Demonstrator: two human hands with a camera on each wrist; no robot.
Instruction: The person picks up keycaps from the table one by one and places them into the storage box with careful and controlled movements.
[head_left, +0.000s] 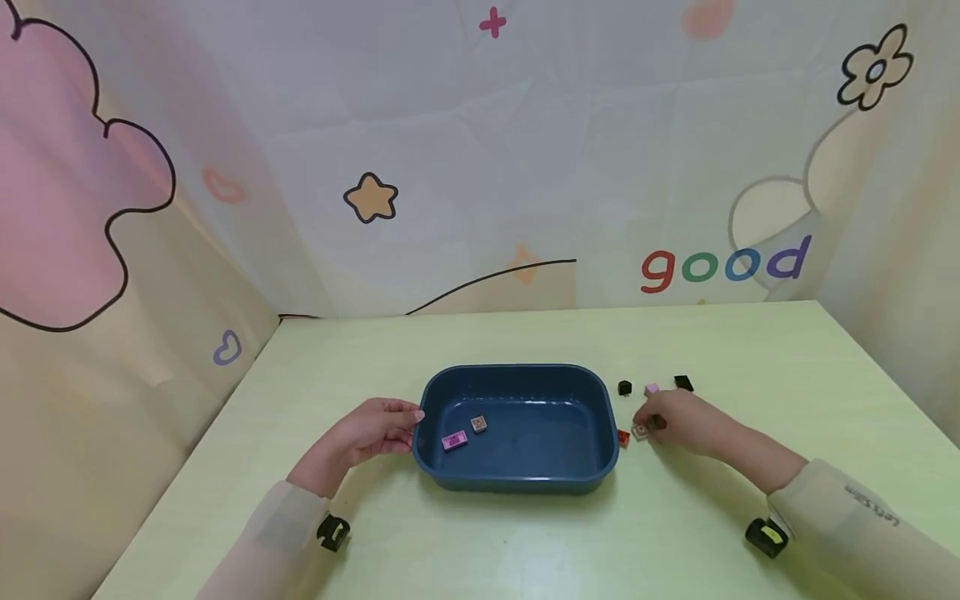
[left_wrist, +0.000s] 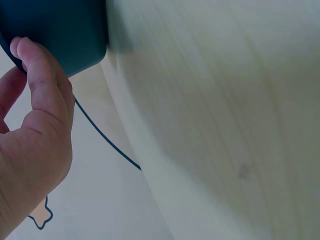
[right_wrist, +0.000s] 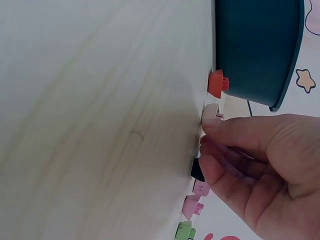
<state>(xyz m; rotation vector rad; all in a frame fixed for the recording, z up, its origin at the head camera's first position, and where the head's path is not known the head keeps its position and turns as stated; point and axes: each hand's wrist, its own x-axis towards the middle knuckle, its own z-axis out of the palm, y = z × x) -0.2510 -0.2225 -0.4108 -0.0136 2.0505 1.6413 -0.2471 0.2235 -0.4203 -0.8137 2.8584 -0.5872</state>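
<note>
A dark blue bin (head_left: 517, 485) sits mid-table with a pink keycap (head_left: 454, 441) and a beige keycap (head_left: 478, 424) inside. My left hand (head_left: 378, 429) grips its left rim, thumb over the edge; the left wrist view shows this hand (left_wrist: 42, 115) at the bin wall (left_wrist: 82, 40). Right of the bin, my right hand (head_left: 686, 423) is over loose keycaps. In the right wrist view, the thumb of this hand (right_wrist: 260, 165) is against a beige keycap (right_wrist: 210, 113), with a small gap between thumb and fingers. A black keycap (right_wrist: 197, 170) lies by the fingertips.
A red keycap (head_left: 623, 438) lies beside the bin's right wall. Behind my right hand are black (head_left: 625, 387), pink (head_left: 652, 389) and another black keycap (head_left: 683, 382). The right wrist view also shows a green keycap (right_wrist: 184, 231). A printed curtain (head_left: 480, 167) hangs behind the table.
</note>
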